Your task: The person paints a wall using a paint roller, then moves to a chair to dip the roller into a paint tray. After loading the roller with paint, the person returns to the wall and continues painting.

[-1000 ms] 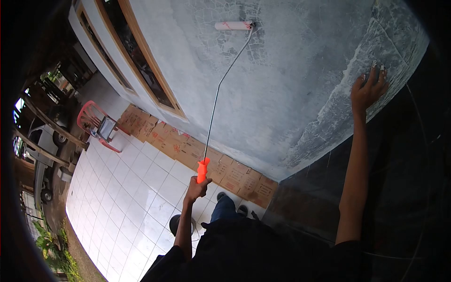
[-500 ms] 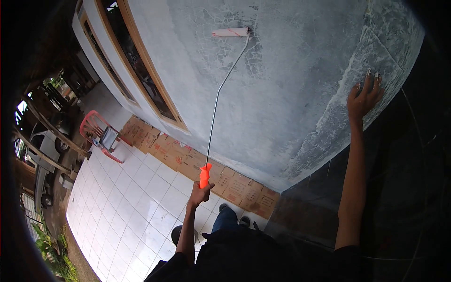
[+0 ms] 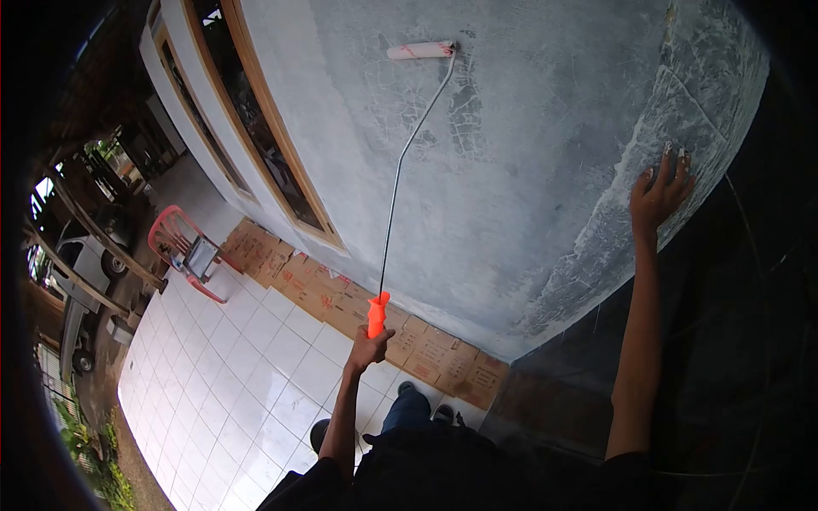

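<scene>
My left hand is closed around the orange handle of a paint roller. From it a long bent metal rod runs up to the pinkish-white roller sleeve, which lies against the grey wall over a patch of fine cracks. At the right, my right hand is spread on the rougher, darker strip of wall near the corner, holding nothing. Whitish residue shows on its fingertips.
Flattened cardboard lines the wall's foot over white floor tiles. A red plastic chair stands at the left by wood-framed windows. A dark glossy surface lies at the lower right, and a vehicle is parked outside.
The roller sleeve has moved a little higher on the wall, with my left hand still on the handle. My right hand stays on the same part of the wall while the view shifts slightly.
</scene>
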Available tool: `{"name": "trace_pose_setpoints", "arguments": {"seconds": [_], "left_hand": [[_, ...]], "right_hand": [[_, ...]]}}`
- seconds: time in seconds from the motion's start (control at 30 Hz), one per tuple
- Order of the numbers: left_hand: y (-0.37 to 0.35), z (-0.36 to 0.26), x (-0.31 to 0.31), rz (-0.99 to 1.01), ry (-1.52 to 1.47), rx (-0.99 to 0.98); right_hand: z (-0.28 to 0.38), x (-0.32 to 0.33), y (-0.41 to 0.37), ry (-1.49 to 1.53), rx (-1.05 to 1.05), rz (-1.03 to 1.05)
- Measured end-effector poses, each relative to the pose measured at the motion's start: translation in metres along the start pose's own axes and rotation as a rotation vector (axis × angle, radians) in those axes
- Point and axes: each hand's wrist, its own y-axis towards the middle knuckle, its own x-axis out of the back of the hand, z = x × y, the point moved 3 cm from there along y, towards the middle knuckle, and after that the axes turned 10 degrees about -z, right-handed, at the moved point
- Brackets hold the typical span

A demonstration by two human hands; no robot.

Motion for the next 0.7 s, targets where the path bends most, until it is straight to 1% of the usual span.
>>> {"name": "trace_pose_setpoints", "arguments": {"seconds": [0.13,0.23,0.43,0.5,0.57,0.7], "left_hand": [[0.002,-0.011,-0.008,-0.006,-0.036,-0.034],[-0.002,-0.001,-0.008,-0.011,-0.079,-0.020],[-0.008,0.011,-0.008,-0.059,-0.054,-0.050],[-0.004,0.015,-0.006,-0.048,-0.057,-0.037],[-0.001,0.015,-0.003,-0.085,0.043,-0.072],[0.014,0.017,0.003,-0.066,0.066,-0.052]], "right_hand": [[0.001,0.001,0.002,0.007,0.005,-0.005],[0.000,0.000,0.002,0.012,0.012,-0.008],[0.002,0.000,0.005,0.014,0.036,-0.039],[0.004,0.001,0.006,-0.021,0.030,-0.010],[0.001,-0.001,0.004,-0.003,0.028,0.001],[0.007,0.002,0.007,0.004,0.020,0.001]]}}
